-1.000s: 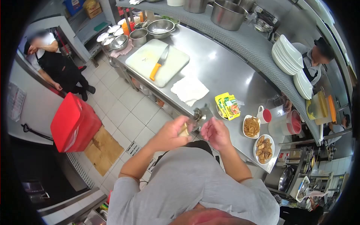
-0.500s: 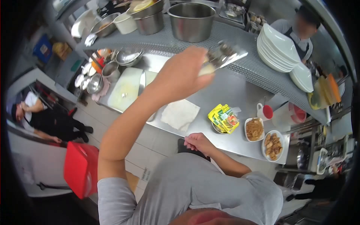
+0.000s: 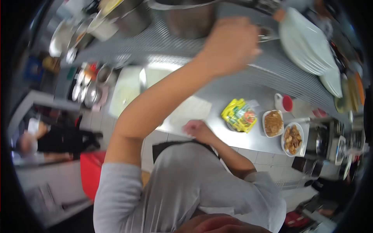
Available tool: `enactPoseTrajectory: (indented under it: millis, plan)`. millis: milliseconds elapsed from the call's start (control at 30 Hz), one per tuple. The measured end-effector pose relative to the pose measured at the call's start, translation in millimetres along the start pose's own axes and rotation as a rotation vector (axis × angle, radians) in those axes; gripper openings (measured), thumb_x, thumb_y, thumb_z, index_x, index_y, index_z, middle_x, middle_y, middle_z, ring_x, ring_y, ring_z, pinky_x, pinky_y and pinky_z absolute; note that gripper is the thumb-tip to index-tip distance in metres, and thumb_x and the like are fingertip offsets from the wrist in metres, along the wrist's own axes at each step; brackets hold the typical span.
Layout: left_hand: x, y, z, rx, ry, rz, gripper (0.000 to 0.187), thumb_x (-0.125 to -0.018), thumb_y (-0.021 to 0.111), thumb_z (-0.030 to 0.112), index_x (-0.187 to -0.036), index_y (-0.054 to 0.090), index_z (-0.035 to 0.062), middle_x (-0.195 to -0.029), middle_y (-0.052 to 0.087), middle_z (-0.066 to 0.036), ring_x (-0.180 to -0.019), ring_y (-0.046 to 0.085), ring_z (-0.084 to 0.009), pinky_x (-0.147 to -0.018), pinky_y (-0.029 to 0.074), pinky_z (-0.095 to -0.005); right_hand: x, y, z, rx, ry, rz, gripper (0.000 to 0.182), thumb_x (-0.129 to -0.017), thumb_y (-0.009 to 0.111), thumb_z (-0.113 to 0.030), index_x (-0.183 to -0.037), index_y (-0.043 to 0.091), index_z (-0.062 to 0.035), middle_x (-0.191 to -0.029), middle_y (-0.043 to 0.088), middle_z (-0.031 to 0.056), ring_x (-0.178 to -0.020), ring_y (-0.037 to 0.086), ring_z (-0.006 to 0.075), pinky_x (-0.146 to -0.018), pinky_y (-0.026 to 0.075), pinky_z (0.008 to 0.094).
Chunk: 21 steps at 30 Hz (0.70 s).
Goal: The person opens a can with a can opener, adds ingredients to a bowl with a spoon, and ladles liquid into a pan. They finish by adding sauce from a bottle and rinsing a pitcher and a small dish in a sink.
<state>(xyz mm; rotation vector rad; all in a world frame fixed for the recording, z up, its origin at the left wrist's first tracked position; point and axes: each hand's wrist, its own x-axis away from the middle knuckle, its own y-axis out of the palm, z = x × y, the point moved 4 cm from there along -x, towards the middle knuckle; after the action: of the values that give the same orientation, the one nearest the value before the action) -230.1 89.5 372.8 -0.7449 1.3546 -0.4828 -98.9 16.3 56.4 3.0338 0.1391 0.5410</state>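
Observation:
My left hand (image 3: 233, 46) is raised over the perforated shelf, its fingers closed around a small shiny object (image 3: 265, 34) too blurred to name. Low in front of my body is my right hand (image 3: 197, 130), close to the counter's front edge; blur hides how its fingers are held. Beside it a pale flat sheet (image 3: 191, 111) lies on the metal counter, partly behind my left forearm. Yellow packets (image 3: 241, 116) sit piled on a bowl to the right. Further right are a dish of shredded brown food (image 3: 273, 123) and a dish of browned chunks (image 3: 293, 139).
A knife (image 3: 143, 79) rests on a cutting board (image 3: 125, 91). On the shelf (image 3: 175, 48) stand a large metal pot (image 3: 190, 19) and stacked white dishes (image 3: 307, 42). A red-and-white cup (image 3: 286, 103) is at the counter's back right. Another person (image 3: 58, 136) stands at left.
My left hand has moved up and to the right with the shiny object. The view has shifted and is more blurred. My right hand is still low by the counter's front edge.

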Motion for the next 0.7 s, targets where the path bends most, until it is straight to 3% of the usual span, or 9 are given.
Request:
enactPoseTrajectory:
  millis: [100, 133, 167, 200, 333, 433, 533, 633, 700]
  plan:
    - [23.2, -31.1, 22.6, 0.026, 0.077, 0.091, 0.027, -0.08, 0.071, 0.025, -0.094, 0.06, 0.0044, -0.093, 0.058, -0.012, -0.085, 0.058, -0.0279, -0.07, 0.047, -0.0436, 2.5, -4.5, 12.7, 0.055, -0.096, 0.119, 0.021, -0.093, 0.069, -0.022, -0.089, 0.069, -0.0014, -0.073, 0.064, 0.0018, -0.07, 0.054, 0.0087, -0.065, 0.046, 0.028]
    - [40.7, -37.8, 32.3, 0.153, 0.055, 0.112, 0.024, -0.081, 0.069, 0.023, -0.093, 0.06, 0.0042, -0.092, 0.057, -0.011, -0.084, 0.058, -0.0273, -0.069, 0.047, -0.0429, 0.0, -6.0, 21.3, 0.192, -0.074, 0.131, 0.018, -0.092, 0.069, -0.021, -0.093, 0.07, -0.0033, -0.077, 0.068, 0.006, -0.072, 0.061, 0.0124, -0.067, 0.05, 0.0305]
    - [57.7, -46.4, 42.0, 0.285, 0.05, 0.146, 0.021, -0.082, 0.067, 0.02, -0.093, 0.059, 0.0041, -0.09, 0.057, -0.011, -0.084, 0.058, -0.0267, -0.068, 0.047, -0.0422, 1.4, 1.4, 8.7, 0.439, -0.389, 0.286, 0.014, -0.088, 0.069, -0.012, -0.097, 0.069, -0.0015, -0.087, 0.072, 0.0074, -0.076, 0.066, 0.0148, -0.07, 0.052, 0.0319]
    - [80.2, -57.7, 48.2, 0.4, 0.033, 0.061, 0.019, -0.082, 0.067, 0.019, -0.091, 0.059, 0.0038, -0.088, 0.056, -0.01, -0.083, 0.058, -0.0271, -0.069, 0.048, -0.0418, 0.4, 5.7, 3.9, 0.534, -0.465, 0.31, 0.015, -0.088, 0.069, -0.013, -0.097, 0.069, -0.0013, -0.088, 0.072, 0.0079, -0.076, 0.067, 0.0157, -0.07, 0.052, 0.0325]
    - [187.9, -74.0, 20.7, 0.688, -0.108, -0.134, 0.014, -0.082, 0.067, 0.017, -0.086, 0.06, 0.0056, -0.085, 0.058, -0.01, -0.085, 0.061, -0.029, -0.071, 0.051, -0.0416, -30.4, 32.5, -0.9, 0.634, -0.39, 0.168, 0.019, -0.087, 0.071, -0.017, -0.097, 0.068, -0.0007, -0.088, 0.073, 0.0099, -0.077, 0.068, 0.0194, -0.071, 0.053, 0.0352]
    - [296.0, -82.2, -60.7, 0.499, -0.448, -0.139, 0.015, -0.079, 0.071, 0.013, -0.091, 0.065, 0.0067, -0.086, 0.064, -0.013, -0.078, 0.066, -0.0313, -0.07, 0.054, -0.0403, -63.0, 68.3, -14.4, 0.671, -0.292, 0.121, 0.023, -0.086, 0.072, -0.02, -0.096, 0.068, -0.0002, -0.089, 0.073, 0.0114, -0.078, 0.069, 0.0222, -0.071, 0.053, 0.0371]
    - [422.6, -111.6, -157.9, 0.333, -0.828, -0.145, 0.01, -0.085, 0.071, 0.004, -0.093, 0.066, 0.0021, -0.085, 0.069, -0.011, -0.073, 0.068, -0.0166, -0.065, 0.055, -0.0312, -101.0, 115.3, -35.4, 0.771, -0.229, 0.144, 0.039, -0.083, 0.076, -0.04, -0.094, 0.066, -0.0034, -0.084, 0.072, 0.0117, -0.073, 0.069, 0.0283, -0.067, 0.054, 0.0394]
    - [534.7, -149.3, -257.2, 0.147, -1.135, -0.178, 0.014, -0.091, 0.07, 0.016, -0.096, 0.068, 0.0031, -0.08, 0.071, -0.005, -0.071, 0.066, -0.0109, -0.063, 0.052, -0.0275, -141.3, 161.2, -43.8, 0.971, -0.267, 0.111, 0.045, -0.083, 0.076, -0.044, -0.094, 0.063, -0.0021, -0.079, 0.07, 0.0104, -0.071, 0.069, 0.0283, -0.066, 0.054, 0.0403]
    - [583.8, -162.0, -323.1, 0.278, -1.377, -0.069, 0.031, -0.095, 0.066, 0.032, -0.096, 0.07, 0.001, -0.076, 0.07, -0.004, -0.067, 0.066, -0.0121, -0.057, 0.051, -0.0278, -166.4, 188.0, -47.8, 1.068, -0.181, 0.105, 0.059, -0.078, 0.079, -0.048, -0.104, 0.057, -0.0007, -0.075, 0.068, 0.0123, -0.077, 0.07, 0.0305, -0.068, 0.055, 0.0403]
